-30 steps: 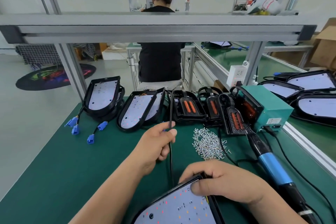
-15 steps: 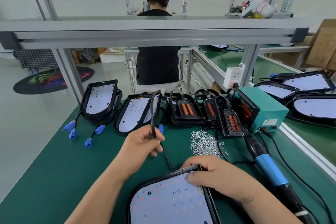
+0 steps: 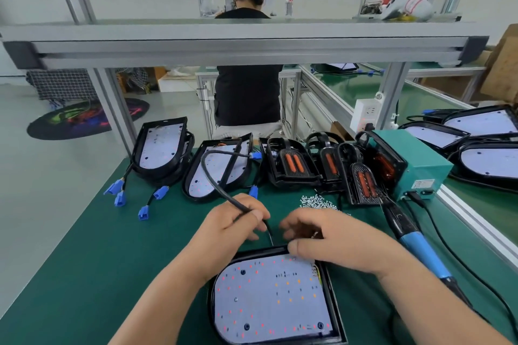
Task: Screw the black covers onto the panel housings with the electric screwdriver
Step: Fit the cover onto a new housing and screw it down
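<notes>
Both hands meet at the far rim of the panel housing (image 3: pixel 274 297), which lies flat on the green surface (image 3: pixel 84 260). The left hand (image 3: pixel 232 227) pinches a black cable (image 3: pixel 213 182). The right hand (image 3: pixel 333 238) sets its thumb on the rim, fingers curled; I cannot tell whether they hold anything. The electric screwdriver (image 3: pixel 414 241) lies just right, and the black covers (image 3: pixel 291 165) stand behind.

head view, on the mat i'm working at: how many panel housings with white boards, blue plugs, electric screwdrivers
panel housings: 3
blue plugs: 6
electric screwdriver: 1
total: 10
</notes>
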